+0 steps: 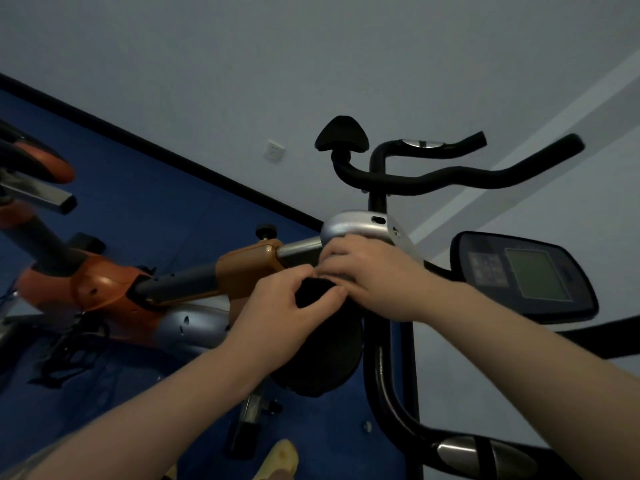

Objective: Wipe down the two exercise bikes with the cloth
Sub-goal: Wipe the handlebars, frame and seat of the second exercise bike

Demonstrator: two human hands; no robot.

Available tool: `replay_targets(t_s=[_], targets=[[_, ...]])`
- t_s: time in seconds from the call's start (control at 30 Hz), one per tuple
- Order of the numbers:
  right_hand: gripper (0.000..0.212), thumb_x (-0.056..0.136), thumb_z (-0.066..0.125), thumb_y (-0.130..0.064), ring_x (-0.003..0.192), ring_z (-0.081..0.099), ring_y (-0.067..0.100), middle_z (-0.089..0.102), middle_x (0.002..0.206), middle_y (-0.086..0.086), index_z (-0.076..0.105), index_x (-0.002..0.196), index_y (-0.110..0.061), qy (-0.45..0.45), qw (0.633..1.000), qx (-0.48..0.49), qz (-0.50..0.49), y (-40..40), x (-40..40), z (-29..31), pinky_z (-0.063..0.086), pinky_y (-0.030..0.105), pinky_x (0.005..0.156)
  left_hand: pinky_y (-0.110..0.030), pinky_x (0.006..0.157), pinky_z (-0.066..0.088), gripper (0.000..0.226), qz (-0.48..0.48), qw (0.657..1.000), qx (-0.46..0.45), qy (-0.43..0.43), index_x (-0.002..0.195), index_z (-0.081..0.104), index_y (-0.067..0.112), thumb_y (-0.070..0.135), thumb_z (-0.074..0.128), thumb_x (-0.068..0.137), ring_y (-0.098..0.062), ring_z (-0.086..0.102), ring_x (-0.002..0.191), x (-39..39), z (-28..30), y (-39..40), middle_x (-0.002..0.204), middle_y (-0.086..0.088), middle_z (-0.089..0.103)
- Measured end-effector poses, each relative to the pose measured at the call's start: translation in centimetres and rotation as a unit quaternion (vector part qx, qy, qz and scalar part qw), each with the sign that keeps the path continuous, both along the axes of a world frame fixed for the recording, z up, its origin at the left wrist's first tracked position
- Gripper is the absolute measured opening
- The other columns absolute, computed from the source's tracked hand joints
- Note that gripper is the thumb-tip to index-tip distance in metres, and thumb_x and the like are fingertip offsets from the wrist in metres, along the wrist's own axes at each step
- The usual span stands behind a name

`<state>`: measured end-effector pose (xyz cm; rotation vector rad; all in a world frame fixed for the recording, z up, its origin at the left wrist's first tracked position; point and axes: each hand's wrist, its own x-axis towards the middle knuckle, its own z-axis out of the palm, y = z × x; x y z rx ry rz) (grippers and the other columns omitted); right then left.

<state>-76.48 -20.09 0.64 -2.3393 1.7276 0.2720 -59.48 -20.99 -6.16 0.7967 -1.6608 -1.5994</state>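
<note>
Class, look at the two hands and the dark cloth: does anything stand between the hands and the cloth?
Nothing visible does. The left hand already pinches the dark cloth, and the right hand meets it beside the bike's silver housing.

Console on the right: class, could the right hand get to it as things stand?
Probably yes. The console sits just beyond the right hand, with nothing between them. But that hand and the left hand are gripping the black cloth, so it must let go first.
</note>
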Motion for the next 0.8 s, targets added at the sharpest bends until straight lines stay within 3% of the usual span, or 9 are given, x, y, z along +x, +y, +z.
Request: replay_targets(t_s=[0.17, 0.27, 0.33, 0.4, 0.53, 0.67, 0.8], targets=[[0.044, 0.095, 0.037, -0.052, 0.102, 0.051, 0.006, 0.056, 0.111, -0.012, 0.069, 0.109, -0.025, -0.005, 0.998, -0.002, -0.060, 0.6, -2.7, 1.9, 0.048, 0.041, 0.086, -0.016, 0.050, 0.039, 0.027, 0.001, 1.000, 0.000, -0.018, 0.065, 0.055, 0.026, 0.041, 0.068, 0.083, 0.001, 0.053, 0.056, 0.0, -0.3, 0.0, 0.059, 0.012, 0.057], [0.050, 0.094, 0.033, -0.054, 0.103, 0.052, 0.009, 0.056, 0.112, -0.012, 0.069, 0.109, -0.024, -0.017, 0.998, -0.013, -0.060, 0.4, -1.1, 1.3, 0.047, 0.040, 0.087, -0.018, 0.053, 0.044, 0.023, 0.005, 1.000, -0.013, -0.019, 0.068, 0.059, 0.027, 0.041, 0.068, 0.083, 0.001, 0.056, 0.059, -0.1, -0.4, 0.0, 0.063, 0.012, 0.061], [0.050, 0.093, 0.031, -0.048, 0.102, 0.053, 0.017, 0.059, 0.113, -0.005, 0.070, 0.112, -0.021, -0.024, 0.999, -0.035, -0.024, 1.0, 0.1, -0.3, 0.047, 0.043, 0.085, -0.029, 0.062, 0.054, 0.015, 0.002, 1.000, -0.019, -0.014, 0.077, 0.065, 0.029, 0.041, 0.068, 0.085, -0.001, 0.063, 0.069, -0.1, -0.5, 0.0, 0.073, 0.010, 0.067], [0.048, 0.094, 0.032, -0.046, 0.102, 0.053, 0.019, 0.059, 0.114, -0.002, 0.068, 0.116, -0.022, -0.007, 0.999, -0.049, -0.011, 1.7, -0.3, -0.2, 0.047, 0.044, 0.084, -0.038, 0.065, 0.054, 0.018, 0.015, 0.998, -0.047, -0.028, 0.079, 0.064, 0.027, 0.045, 0.067, 0.084, -0.004, 0.063, 0.072, 0.0, -0.6, 0.0, 0.076, 0.009, 0.066], [0.054, 0.092, 0.028, -0.052, 0.107, 0.053, 0.015, 0.058, 0.116, -0.004, 0.067, 0.118, -0.026, 0.019, 0.997, -0.058, -0.040, 2.3, -2.1, 1.5, 0.048, 0.042, 0.086, -0.025, 0.065, 0.047, 0.017, 0.032, 0.986, -0.157, -0.053, 0.081, 0.059, 0.028, 0.045, 0.060, 0.083, -0.003, 0.057, 0.077, -0.1, 0.0, -0.1, 0.077, 0.012, 0.059], [0.051, 0.092, 0.029, -0.048, 0.101, 0.055, 0.021, 0.060, 0.112, -0.002, 0.069, 0.110, -0.022, 0.022, 0.997, -0.069, -0.041, 2.0, -0.7, 0.4, 0.048, 0.045, 0.081, -0.022, 0.056, 0.038, 0.022, 0.029, 0.939, -0.323, -0.114, 0.078, 0.054, 0.026, 0.044, 0.044, 0.085, -0.006, 0.048, 0.069, -0.9, 0.7, -0.7, 0.072, 0.013, 0.053], [0.049, 0.095, 0.029, -0.048, 0.101, 0.054, 0.017, 0.058, 0.110, -0.002, 0.067, 0.117, -0.025, 0.037, 0.994, -0.086, -0.058, 3.4, -1.8, 1.5, 0.048, 0.040, 0.080, -0.011, 0.052, 0.023, 0.020, 0.003, 0.927, -0.351, -0.131, 0.072, 0.043, 0.034, 0.045, 0.040, 0.088, -0.004, 0.039, 0.059, -1.6, 0.6, -0.9, 0.066, 0.016, 0.040]])
